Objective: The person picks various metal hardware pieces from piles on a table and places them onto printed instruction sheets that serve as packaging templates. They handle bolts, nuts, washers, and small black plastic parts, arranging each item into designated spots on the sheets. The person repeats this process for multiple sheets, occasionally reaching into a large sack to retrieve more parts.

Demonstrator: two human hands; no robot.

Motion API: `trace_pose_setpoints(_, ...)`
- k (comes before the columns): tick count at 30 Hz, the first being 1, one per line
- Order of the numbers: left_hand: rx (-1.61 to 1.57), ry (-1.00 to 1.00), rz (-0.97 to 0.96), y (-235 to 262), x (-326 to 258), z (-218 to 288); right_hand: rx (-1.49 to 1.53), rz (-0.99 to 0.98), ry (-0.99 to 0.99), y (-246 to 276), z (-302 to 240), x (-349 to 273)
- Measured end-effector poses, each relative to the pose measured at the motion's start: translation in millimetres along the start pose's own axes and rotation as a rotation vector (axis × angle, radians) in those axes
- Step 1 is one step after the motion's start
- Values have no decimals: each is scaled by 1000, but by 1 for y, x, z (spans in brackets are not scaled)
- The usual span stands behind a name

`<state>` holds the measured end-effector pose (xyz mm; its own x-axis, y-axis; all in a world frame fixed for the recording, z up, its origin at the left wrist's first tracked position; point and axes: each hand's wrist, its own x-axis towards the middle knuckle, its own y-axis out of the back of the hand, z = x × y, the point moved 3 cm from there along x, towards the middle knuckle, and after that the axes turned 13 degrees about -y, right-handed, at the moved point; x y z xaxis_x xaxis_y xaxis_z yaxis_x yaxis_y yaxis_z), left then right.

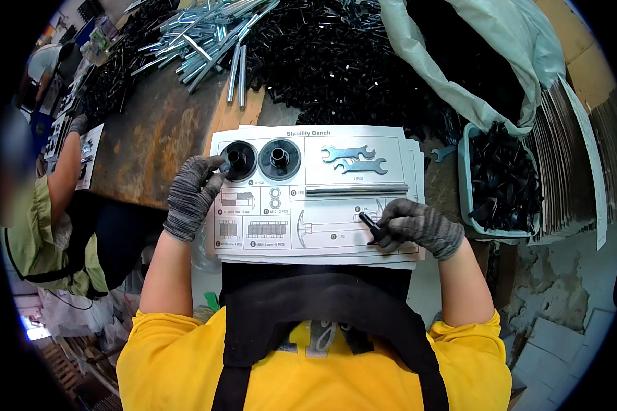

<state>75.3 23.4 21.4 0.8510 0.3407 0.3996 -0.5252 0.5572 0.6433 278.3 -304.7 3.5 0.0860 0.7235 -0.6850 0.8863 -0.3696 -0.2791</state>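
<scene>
Gloved in grey, my left hand (193, 195) has its thumb and fingers closed at the left edge of a black flanged disc (245, 172) with a raised hollow stub. A second such disc (280, 160) lies just right of it. My right hand (421, 227), also gloved, pinches a small black part (370, 225) with a narrow stem over the lower right of the printed sheet (315, 253); its exact kind is unclear. Two flat open-ended wrenches (353, 159) lie on the sheet's upper right box. Below them a shiny metal tube (356, 190) lies crosswise.
More metal tubes (209, 41) are heaped at the back left, beside a wide pile of small black parts (315, 61). A light blue bin (466, 185) of black parts and stacked cardboard (565, 157) stand right. Another wrench (443, 152) lies near the bin. A co-worker's arm (65, 161) is at left.
</scene>
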Motion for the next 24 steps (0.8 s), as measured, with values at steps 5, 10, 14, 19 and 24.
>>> trace_pose_setpoints(5,86,21,-21,10,-11,1,-461,430,-162,-13,-25,2)
trace_pose_setpoints(10,87,133,-11,12,-31,-19,-1220,855,210,-42,-23,6)
trace_pose_setpoints(14,-118,220,121,-1,-50,-32,-1254,912,387,-47,-10,13)
trace_pose_setpoints(19,-537,376,194,-18,-52,-35,-1100,913,581,-47,-12,9)
trace_pose_setpoints(24,-709,396,250,-25,-61,-54,-960,1026,761,-21,-26,3)
